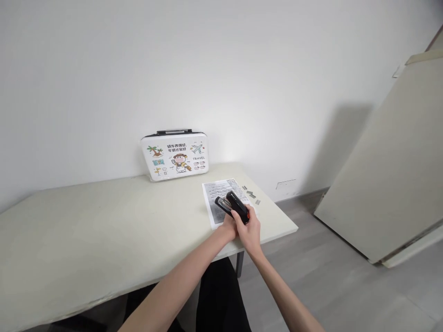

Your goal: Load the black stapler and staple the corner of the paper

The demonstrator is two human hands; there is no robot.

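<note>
Both hands are on a black stapler (238, 205), held above a printed sheet of paper (210, 197). The stapler's upper and lower arms stand apart, with the split facing away from me. My right hand (249, 229) wraps round its rear end, near a small red-orange spot, with the thumb on its side. My left hand (228, 227) grips it from beneath and the left; most of its fingers are hidden behind the stapler and the right hand. Several grey staple strips (251, 194) lie to the right of the sheet.
The pale table (114, 221) runs far to the left, and its right corner is close to my hands. A white cartoon-printed case (175, 157) with a black handle stands against the wall. A large pale panel (387, 161) leans at the right above the grey floor.
</note>
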